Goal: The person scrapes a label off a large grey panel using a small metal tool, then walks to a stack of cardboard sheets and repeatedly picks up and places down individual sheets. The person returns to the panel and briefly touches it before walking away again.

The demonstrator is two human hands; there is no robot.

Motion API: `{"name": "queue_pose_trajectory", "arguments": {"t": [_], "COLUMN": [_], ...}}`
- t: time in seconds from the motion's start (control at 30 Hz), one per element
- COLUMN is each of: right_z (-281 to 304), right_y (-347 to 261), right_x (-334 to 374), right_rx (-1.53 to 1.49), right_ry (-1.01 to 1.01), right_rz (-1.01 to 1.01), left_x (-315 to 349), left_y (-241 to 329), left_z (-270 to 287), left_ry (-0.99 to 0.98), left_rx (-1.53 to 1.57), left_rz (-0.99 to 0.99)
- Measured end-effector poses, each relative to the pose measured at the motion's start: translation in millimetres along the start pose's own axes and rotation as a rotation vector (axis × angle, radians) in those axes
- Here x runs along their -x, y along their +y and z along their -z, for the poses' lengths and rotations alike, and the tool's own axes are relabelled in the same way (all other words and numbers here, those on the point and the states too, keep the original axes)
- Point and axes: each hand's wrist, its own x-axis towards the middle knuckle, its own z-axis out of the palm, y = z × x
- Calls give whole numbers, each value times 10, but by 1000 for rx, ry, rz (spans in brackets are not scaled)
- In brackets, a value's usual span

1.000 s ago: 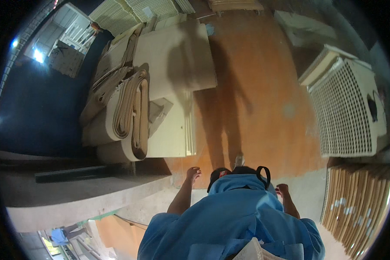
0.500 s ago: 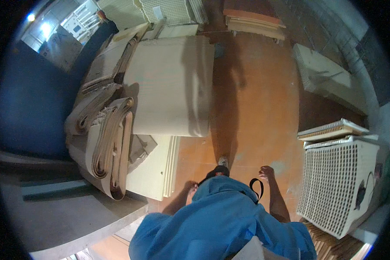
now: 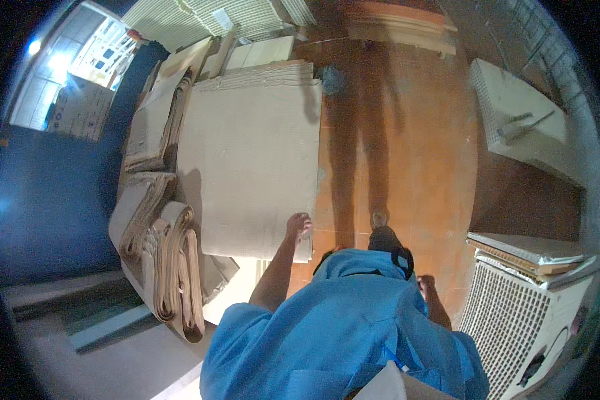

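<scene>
My left hand (image 3: pixel 300 225) swings forward at the front right edge of a stack of large pale cardboard sheets (image 3: pixel 247 167). Its fingers are loosely curled in, and nothing shows in them. Whether it touches the sheets I cannot tell. Low beside my body, my right hand (image 3: pixel 425 288) hangs over the orange floor (image 3: pixel 420 167). My blue shirt partly covers that hand, and its fingers are too dark to make out. One shoe (image 3: pixel 379 218) shows ahead of me on the floor.
Folded brown cardboard (image 3: pixel 173 267) is piled left of the sheets, beside a blue wall (image 3: pixel 60 193). On the right stand a white perforated crate (image 3: pixel 507 307) and a pale block with metal pieces on it (image 3: pixel 520 113). Stacked boards (image 3: pixel 400 33) lie at the far end.
I have stepped forward, so the cardboard stack and crate sit nearer to me. My left hand has swung forward; my right hand has dropped back beside my body.
</scene>
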Motion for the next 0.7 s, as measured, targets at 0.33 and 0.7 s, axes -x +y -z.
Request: {"name": "queue_pose_trajectory", "arguments": {"t": [0.33,0.7], "right_z": [-1440,-5101], "right_y": [-4525,-7070], "right_x": [-1965,-2346], "right_rx": [-212,652], "right_ry": [-165,-218], "right_rz": [-136,433], "left_x": [-186,-1902], "left_y": [22,1656], "left_z": [-325,-267], "left_ry": [197,363], "left_rx": [187,278], "left_rz": [133,142]}}
